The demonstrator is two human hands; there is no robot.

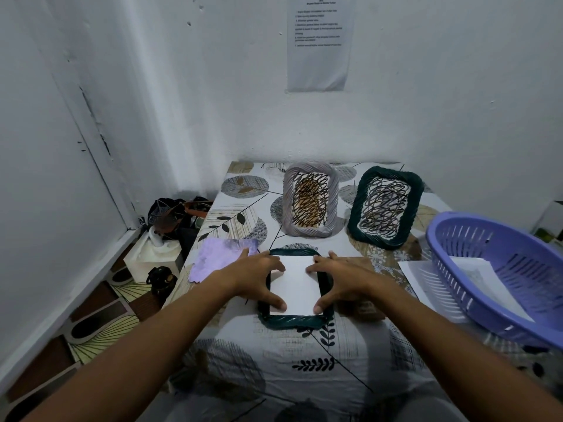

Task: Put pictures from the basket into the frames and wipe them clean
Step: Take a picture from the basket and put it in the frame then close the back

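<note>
Dark green woven frame lies face down near the table's front edge, a white sheet (likely a picture's blank back) laid in its opening. Left hand and right hand press it flat with spread fingers, apparently seating it. Left lies a purple cloth; right, the purple basket holding more sheets; farther, two filled frames lean upright.

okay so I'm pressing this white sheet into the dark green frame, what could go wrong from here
The white sheet may buckle or sit crooked, since the left hand and right hand press only its side edges into the dark green frame. The purple basket overhangs the table edge, so an elbow could tip it.
</note>
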